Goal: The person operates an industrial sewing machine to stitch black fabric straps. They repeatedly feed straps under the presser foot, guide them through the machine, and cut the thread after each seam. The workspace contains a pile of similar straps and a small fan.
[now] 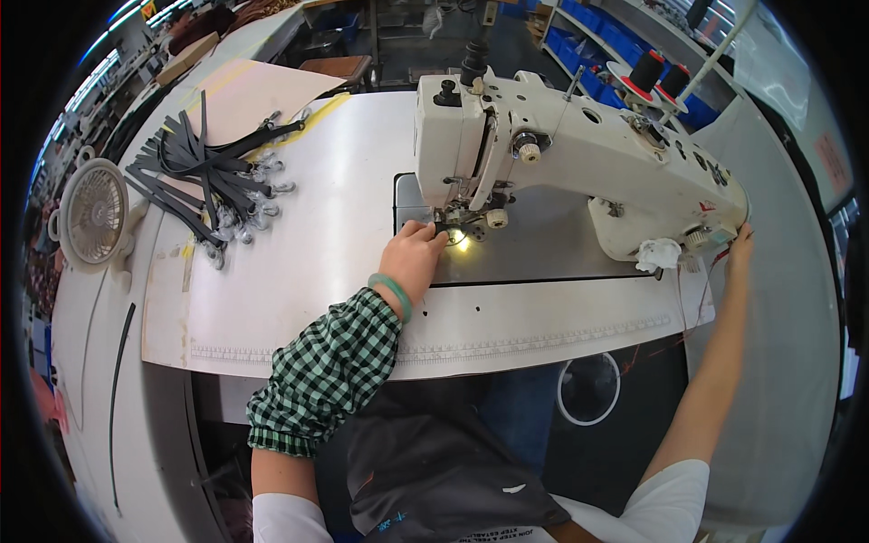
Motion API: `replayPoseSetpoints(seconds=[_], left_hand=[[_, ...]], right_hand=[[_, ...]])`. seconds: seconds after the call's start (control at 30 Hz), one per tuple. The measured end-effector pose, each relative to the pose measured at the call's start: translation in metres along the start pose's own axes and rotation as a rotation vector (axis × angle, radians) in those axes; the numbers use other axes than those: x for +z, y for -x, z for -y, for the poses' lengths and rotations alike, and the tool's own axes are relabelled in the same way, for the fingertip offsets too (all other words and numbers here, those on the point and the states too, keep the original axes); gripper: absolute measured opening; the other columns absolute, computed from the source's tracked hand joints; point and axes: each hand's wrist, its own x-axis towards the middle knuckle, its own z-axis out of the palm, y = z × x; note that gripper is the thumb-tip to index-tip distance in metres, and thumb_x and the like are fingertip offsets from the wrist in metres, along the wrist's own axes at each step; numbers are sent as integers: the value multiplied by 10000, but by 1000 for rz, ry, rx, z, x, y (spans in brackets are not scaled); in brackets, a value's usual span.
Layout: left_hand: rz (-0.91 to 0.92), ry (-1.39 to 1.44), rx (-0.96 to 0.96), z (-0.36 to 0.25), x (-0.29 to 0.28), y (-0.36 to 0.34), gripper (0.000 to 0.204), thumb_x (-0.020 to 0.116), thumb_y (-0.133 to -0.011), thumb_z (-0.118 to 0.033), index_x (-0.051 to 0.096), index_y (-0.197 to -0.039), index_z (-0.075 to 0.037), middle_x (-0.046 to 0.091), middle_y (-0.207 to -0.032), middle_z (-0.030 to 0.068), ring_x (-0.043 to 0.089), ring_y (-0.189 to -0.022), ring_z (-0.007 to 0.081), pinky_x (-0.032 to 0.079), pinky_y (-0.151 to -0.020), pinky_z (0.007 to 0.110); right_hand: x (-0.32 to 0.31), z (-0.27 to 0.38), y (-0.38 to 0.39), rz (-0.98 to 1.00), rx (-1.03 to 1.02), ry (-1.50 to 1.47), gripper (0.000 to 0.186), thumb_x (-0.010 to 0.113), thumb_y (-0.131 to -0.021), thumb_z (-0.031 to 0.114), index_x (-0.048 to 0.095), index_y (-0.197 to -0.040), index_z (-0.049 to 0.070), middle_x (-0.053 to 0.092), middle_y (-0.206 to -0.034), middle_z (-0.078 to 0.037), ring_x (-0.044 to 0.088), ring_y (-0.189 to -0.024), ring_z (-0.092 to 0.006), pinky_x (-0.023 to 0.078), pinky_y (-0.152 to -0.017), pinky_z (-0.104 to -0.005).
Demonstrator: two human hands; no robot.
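A white sewing machine (561,127) stands across the table, its small lamp lit beside the needle. My left hand (415,258), below a green bangle (392,294) and a checked sleeve cover (330,366), is at the presser foot (453,217). Its fingers are closed and pressed down on a small dark piece there, mostly hidden by the fingers and the foot. At the machine's right end, my right hand (741,246) is closed around the edge of the handwheel, which is largely out of sight.
Dark grey straps (204,167) with clear-wrapped ends lie piled at the left on pale cardboard (262,95). Beyond them is a small round fan (95,213). Thread cones (646,72) stand behind the machine. A crumpled white cloth (658,254) sits at its base. A ruler strip (543,342) follows the front edge.
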Motion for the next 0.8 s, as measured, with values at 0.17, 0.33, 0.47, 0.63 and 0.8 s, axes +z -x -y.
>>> replayPoseSetpoints(seconds=[0.17,0.33,0.47,0.63,0.8], left_hand=[[1,-10,0,2,-3,1,170,557,-718,-54,604,-880,-43,593,-872,78,534,-900,228,460,-769,304],[25,-9,-34,1,-6,1,211,561,-702,-16,621,-904,-36,610,-926,92,547,-887,229,481,-765,309],[30,-3,-36,-4,-3,-1,206,562,-706,-28,622,-902,-37,608,-922,87,543,-891,228,483,-763,306],[39,-55,-33,-1,-4,-1,221,555,-704,-28,611,-917,-45,601,-918,74,538,-887,223,481,-753,306],[85,-106,-1,-2,-7,0,198,557,-733,-79,600,-923,-46,586,-891,76,515,-898,216,448,-785,284]], right_hand=[[1,2,-7,39,82,211,448,347,-913,389,513,-1026,-12,586,-878,-124,569,-771,-197,453,-656,-292],[11,11,7,-42,-39,307,442,346,-911,383,516,-982,-19,582,-832,-128,556,-746,-226,433,-695,-315],[16,-14,18,-217,-90,21,499,330,-905,413,538,-950,-37,590,-856,-154,555,-787,-247,421,-732,-335],[12,-4,7,-192,-91,189,569,305,-898,447,551,-967,-61,585,-957,-193,549,-885,-296,404,-787,-352],[3,30,-13,-90,-202,498,602,275,-890,487,504,-1106,-26,575,-1021,-196,552,-922,-332,399,-813,-380]])
